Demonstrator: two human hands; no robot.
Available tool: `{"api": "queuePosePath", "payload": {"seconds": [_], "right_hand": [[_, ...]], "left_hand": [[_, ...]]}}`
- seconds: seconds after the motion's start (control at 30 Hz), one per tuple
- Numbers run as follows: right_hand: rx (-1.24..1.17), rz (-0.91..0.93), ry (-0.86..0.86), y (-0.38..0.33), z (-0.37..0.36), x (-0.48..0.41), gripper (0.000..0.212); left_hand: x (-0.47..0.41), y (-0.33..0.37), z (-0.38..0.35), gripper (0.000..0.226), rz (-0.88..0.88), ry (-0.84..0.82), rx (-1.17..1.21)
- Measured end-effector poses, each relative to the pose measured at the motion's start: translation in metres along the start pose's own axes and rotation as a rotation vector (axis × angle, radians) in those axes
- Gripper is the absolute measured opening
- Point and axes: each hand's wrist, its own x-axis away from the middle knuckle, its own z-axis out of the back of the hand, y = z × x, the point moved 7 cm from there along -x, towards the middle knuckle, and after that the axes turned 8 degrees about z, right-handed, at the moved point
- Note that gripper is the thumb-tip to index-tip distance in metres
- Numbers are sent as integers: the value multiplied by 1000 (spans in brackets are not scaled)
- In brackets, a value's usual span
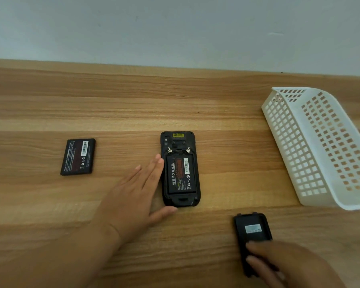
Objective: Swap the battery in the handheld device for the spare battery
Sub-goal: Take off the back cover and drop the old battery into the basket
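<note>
The black handheld device point(180, 142) lies face down in the middle of the wooden table, its back open. A black battery point(181, 175) sits in its compartment. A second black battery point(78, 156) lies loose at the left. My left hand point(137, 194) rests flat with fingers spread against the device's left side, thumb at its lower edge. The black back cover point(252, 227) lies on the table at the lower right. My right hand point(283, 265) has its fingers on the cover's near end; whether it grips the cover or only touches it is unclear.
A white plastic lattice basket point(320, 146) stands at the right, apparently empty. The wooden table point(133, 104) meets a pale wall along its far edge.
</note>
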Motion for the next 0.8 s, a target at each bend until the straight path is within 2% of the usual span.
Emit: {"api": "queuePosePath", "payload": {"seconds": [0.03,0.1,0.23,0.37,0.6,0.8], "right_hand": [[-61,-39,-17,-12,13,-13,56],[17,64,102,-34,37,-42,38],[40,90,18,-50,32,-116,61],[194,110,-45,-55,21,-154,82],[443,350,-93,-69,24,-160,76],[562,527,-104,-73,22,-155,72]], "left_hand": [[0,0,0,87,0,3,-5],[0,0,0,87,6,-1,-11],[0,0,1,87,4,-6,27],[0,0,3,87,3,10,32],[0,-1,1,87,0,10,50],[0,-1,-1,87,-12,20,67]]}}
